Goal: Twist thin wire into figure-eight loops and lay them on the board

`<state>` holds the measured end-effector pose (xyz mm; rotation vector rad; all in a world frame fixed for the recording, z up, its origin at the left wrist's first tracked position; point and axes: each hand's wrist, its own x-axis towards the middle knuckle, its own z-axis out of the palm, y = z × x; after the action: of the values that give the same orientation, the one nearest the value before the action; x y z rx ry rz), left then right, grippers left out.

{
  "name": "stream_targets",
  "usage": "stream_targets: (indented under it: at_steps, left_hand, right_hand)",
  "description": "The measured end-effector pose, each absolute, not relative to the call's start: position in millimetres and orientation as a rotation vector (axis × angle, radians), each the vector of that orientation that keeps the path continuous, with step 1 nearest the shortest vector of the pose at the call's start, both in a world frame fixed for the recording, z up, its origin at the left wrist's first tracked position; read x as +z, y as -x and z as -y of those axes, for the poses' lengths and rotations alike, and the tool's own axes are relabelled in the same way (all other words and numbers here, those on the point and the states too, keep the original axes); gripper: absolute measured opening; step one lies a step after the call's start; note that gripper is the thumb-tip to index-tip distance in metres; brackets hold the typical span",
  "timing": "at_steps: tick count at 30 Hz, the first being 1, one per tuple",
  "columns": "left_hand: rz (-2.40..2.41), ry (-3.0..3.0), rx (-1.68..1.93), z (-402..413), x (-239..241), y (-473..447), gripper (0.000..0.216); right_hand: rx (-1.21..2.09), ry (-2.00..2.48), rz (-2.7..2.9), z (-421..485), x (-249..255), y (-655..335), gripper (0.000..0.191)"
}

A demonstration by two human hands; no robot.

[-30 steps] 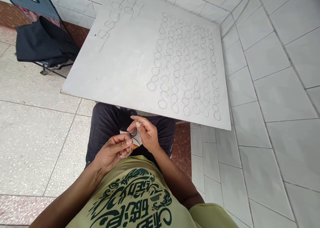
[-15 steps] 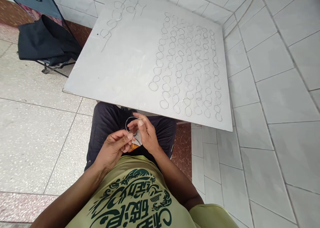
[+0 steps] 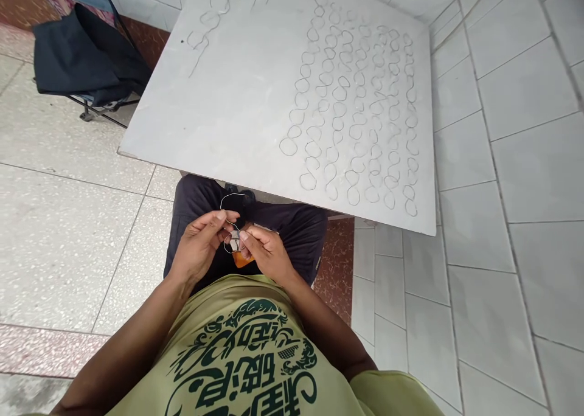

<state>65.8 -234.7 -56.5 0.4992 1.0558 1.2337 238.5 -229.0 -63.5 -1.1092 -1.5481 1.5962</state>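
A thin, light-coloured wire (image 3: 222, 201) is bent into curved loops between my hands, above my lap. My left hand (image 3: 199, 246) pinches it between thumb and fingers, with one curve rising beyond the fingertips. Closer to my body, another loop of the wire hangs between the two hands. My right hand (image 3: 267, 253) is closed, thumb against fingers, on the wire's right part. Behind the wire, partly covered by the hands, lies an orange object (image 3: 241, 260) whose kind I cannot make out.
A white board-like tabletop (image 3: 219, 124) stands beyond my knees. On its right lie several rows of figure-eight wire pieces (image 3: 338, 109); a few more wires (image 3: 210, 18) lie at the far left. A folding chair with dark cloth (image 3: 89, 57) stands left. Tiled wall (image 3: 479, 221) borders the right.
My right hand has gone from spread fingers by the upper loop to pinching the wire lower down. The wire has turned, its open curve now pointing away. The view has shifted slightly.
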Motion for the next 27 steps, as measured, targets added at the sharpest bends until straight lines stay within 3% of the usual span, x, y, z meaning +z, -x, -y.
stream_targets:
  at_steps: [11,27]
  left_hand:
    - [-1.023,-0.622,1.219,232,-49,-54,0.026]
    - [-0.930,-0.906,1.136,242,-63,-32,0.026]
  right_hand:
    - [1.400,1.169,1.784,221,-65,-246,0.047]
    - [2.003,0.882,1.549,209,-63,-252,0.048]
